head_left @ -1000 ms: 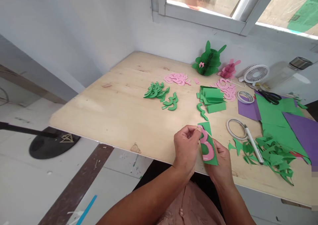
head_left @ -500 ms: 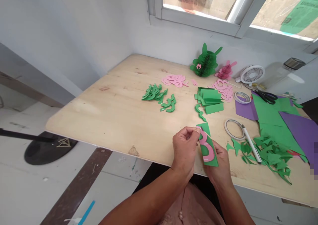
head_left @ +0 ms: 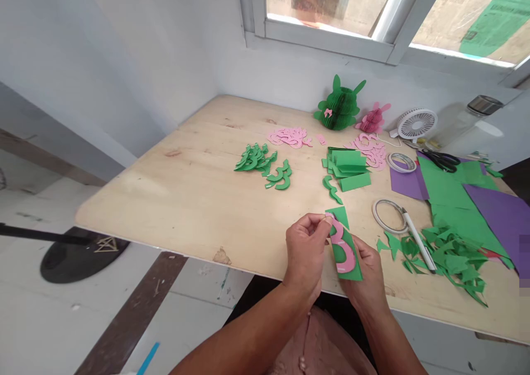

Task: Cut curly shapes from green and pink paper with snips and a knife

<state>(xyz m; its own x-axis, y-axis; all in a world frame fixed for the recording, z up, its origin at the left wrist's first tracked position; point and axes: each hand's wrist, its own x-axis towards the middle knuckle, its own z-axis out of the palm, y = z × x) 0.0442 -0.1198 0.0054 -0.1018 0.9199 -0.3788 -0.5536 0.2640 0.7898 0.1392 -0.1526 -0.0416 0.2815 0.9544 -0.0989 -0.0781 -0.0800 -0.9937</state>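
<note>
Near the table's front edge, a pink scalloped paper cutout (head_left: 346, 257) lies flat against a green paper strip (head_left: 351, 273). My left hand (head_left: 307, 242) pinches the upper end of the pink cutout, thumb on top. Around the right side and back of the green strip, my right hand (head_left: 368, 264) is closed, its fingers partly hidden behind the paper. Just beyond the strip rests a curvy green cutout (head_left: 332, 189). Past it stand folded green papers (head_left: 350, 165) in a loose stack.
Green cutouts (head_left: 255, 158) and pink cutouts (head_left: 290, 137) lie mid-table. To the right are tape rolls (head_left: 389, 216), a white pen (head_left: 419, 239), green scraps (head_left: 459, 264), black scissors (head_left: 441, 159) and purple paper (head_left: 503, 215). A honeycomb paper figure (head_left: 339, 109) and small fan (head_left: 416, 124) stand by the wall.
The view has shifted slightly. Both hands keep their hold on the papers, with almost no movement between them.
</note>
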